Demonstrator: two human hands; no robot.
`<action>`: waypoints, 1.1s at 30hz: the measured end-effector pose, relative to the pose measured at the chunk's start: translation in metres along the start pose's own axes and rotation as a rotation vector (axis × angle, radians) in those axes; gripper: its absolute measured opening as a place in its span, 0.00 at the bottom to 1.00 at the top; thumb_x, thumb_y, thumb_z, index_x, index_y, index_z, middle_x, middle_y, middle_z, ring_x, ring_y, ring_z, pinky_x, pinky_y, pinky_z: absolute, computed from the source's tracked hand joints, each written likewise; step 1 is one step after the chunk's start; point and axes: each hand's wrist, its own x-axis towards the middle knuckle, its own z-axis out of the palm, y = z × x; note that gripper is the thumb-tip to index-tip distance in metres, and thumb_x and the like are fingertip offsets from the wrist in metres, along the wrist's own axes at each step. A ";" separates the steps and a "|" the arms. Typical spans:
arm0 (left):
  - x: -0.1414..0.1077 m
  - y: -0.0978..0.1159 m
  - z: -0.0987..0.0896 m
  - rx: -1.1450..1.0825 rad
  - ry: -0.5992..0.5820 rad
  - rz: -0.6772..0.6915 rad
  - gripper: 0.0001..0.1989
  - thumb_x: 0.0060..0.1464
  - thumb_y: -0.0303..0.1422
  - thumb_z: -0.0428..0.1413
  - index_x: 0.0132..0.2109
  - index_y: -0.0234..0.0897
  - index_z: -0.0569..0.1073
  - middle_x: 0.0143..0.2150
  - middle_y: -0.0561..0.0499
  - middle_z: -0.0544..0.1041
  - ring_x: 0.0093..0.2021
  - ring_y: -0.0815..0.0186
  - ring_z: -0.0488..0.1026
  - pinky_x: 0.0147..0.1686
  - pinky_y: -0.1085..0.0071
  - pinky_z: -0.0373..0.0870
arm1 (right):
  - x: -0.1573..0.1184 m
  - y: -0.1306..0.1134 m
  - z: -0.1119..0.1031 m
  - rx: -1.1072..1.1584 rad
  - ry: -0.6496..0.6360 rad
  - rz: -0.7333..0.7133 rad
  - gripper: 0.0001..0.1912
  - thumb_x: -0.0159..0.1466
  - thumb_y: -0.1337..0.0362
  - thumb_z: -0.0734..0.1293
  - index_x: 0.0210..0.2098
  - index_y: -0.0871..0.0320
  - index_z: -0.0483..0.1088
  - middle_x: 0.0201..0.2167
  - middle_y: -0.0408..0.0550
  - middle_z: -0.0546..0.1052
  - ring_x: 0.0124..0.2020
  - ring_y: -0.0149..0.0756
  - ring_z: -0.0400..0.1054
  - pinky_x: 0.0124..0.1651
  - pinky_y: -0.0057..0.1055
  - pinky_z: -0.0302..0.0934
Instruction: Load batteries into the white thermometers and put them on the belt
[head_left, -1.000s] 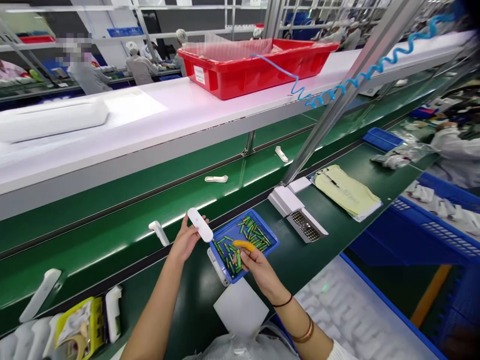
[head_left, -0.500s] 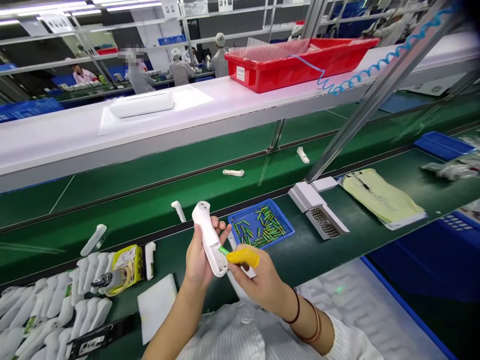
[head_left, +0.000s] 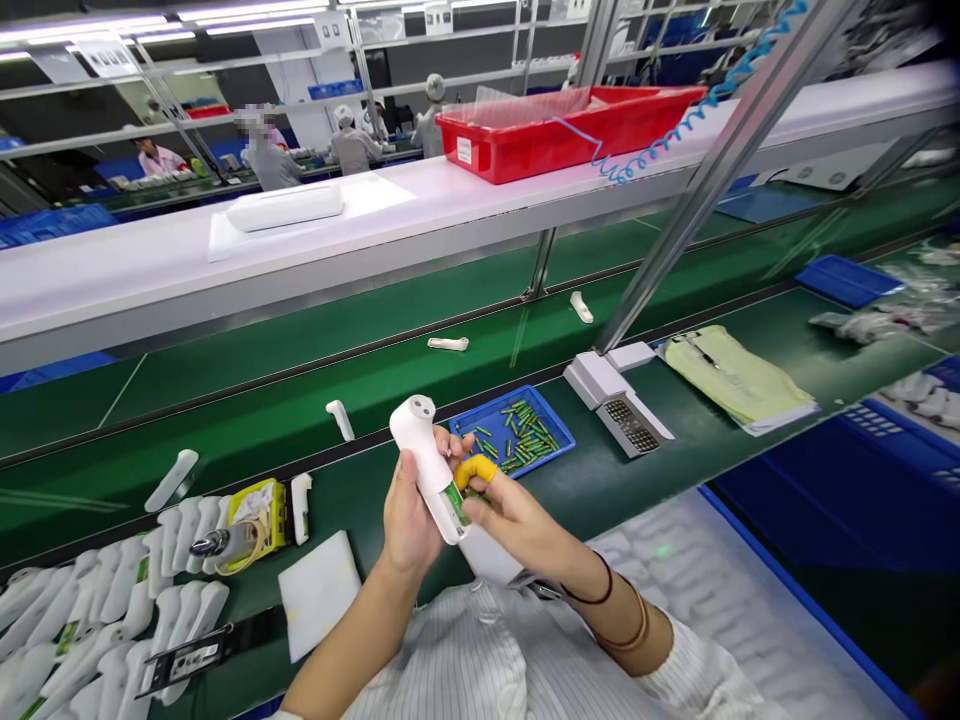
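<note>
My left hand (head_left: 411,518) is wrapped around a white handheld device (head_left: 420,445), shaped like a forehead thermometer, with two round openings in its head. The device is tilted, its head away from me and its open battery compartment towards me. A green battery (head_left: 454,497) lies in that compartment. My right hand (head_left: 517,525), a yellow cover on one finger, has its fingers closed at the compartment and presses on the battery; the fingertips hide part of it. Just beyond, a blue tray (head_left: 564,452) holds several loose green batteries (head_left: 529,430).
Many white device bodies (head_left: 112,585) lie at the left, near a yellow basket (head_left: 279,515) and a white pad (head_left: 319,595). A white box (head_left: 589,380) and yellow papers (head_left: 739,385) lie at the right. Behind run a green belt (head_left: 247,410) and a shelf with a red bin (head_left: 517,165).
The battery has gone from sticking out of the compartment, pinched by my right hand, to lying in it. My right fingers have moved up along the device. The view has shifted slightly.
</note>
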 end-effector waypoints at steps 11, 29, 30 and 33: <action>-0.005 0.005 0.005 0.023 0.049 0.033 0.10 0.55 0.39 0.55 0.37 0.36 0.73 0.38 0.50 0.64 0.44 0.65 0.66 0.58 0.57 0.63 | -0.010 -0.021 0.001 0.027 0.367 -0.199 0.14 0.60 0.52 0.67 0.33 0.57 0.66 0.25 0.42 0.68 0.26 0.29 0.63 0.30 0.27 0.59; -0.001 0.000 0.015 0.091 0.068 0.039 0.22 0.49 0.41 0.62 0.51 0.43 0.70 0.42 0.49 0.71 0.47 0.63 0.70 0.42 0.70 0.73 | -0.006 0.004 0.008 -0.041 0.415 -0.243 0.11 0.61 0.62 0.68 0.43 0.56 0.69 0.38 0.49 0.73 0.40 0.36 0.69 0.41 0.33 0.66; 0.001 0.003 0.014 0.127 0.017 -0.016 0.22 0.51 0.41 0.60 0.53 0.41 0.69 0.44 0.47 0.72 0.46 0.61 0.71 0.36 0.71 0.73 | -0.005 0.004 0.007 0.067 0.381 -0.174 0.13 0.61 0.60 0.68 0.43 0.57 0.68 0.35 0.48 0.74 0.34 0.35 0.70 0.34 0.31 0.67; 0.005 0.009 0.005 0.288 -0.035 -0.051 0.19 0.55 0.38 0.56 0.53 0.37 0.68 0.44 0.44 0.75 0.42 0.59 0.74 0.24 0.74 0.70 | -0.001 0.002 0.005 0.313 0.257 -0.007 0.17 0.58 0.56 0.70 0.43 0.59 0.67 0.30 0.46 0.73 0.24 0.31 0.69 0.20 0.25 0.63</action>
